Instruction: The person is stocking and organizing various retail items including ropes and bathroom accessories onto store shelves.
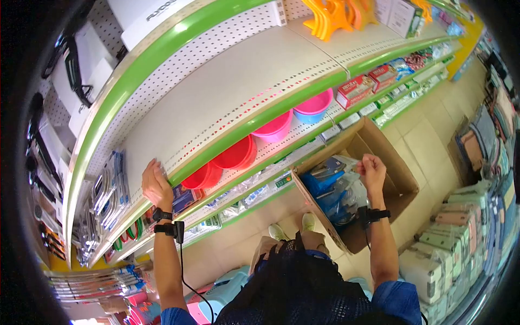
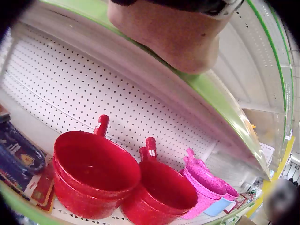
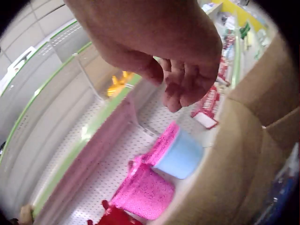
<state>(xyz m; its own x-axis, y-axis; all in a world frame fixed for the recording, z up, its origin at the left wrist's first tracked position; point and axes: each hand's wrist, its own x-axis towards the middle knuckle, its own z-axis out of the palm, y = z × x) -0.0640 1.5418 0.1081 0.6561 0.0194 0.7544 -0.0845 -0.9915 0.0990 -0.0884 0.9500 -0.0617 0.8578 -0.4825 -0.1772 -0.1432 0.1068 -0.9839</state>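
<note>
My left hand (image 1: 157,187) rests at the green-edged front of the upper shelf (image 1: 216,92), its fingers extended over the shelf surface. In the left wrist view only the heel of that hand (image 2: 187,47) shows, and its fingers are hidden. Above the cardboard box (image 1: 398,165) hovers my right hand (image 1: 372,172), fingers loosely bent and nothing between them. Inside the box lie blue items in clear plastic (image 1: 325,184). On the shelf below stand red dippers (image 2: 93,164) with handles, pink dippers (image 2: 204,185) and a light blue one (image 3: 183,154).
Red and white boxes (image 1: 355,92) line the lower shelf past the dippers. Orange plastic pieces (image 1: 330,19) stand on the upper shelf farther along. Packed metal goods (image 1: 111,184) sit left of my left hand. Stacked wrapped goods (image 1: 433,265) border the aisle at right.
</note>
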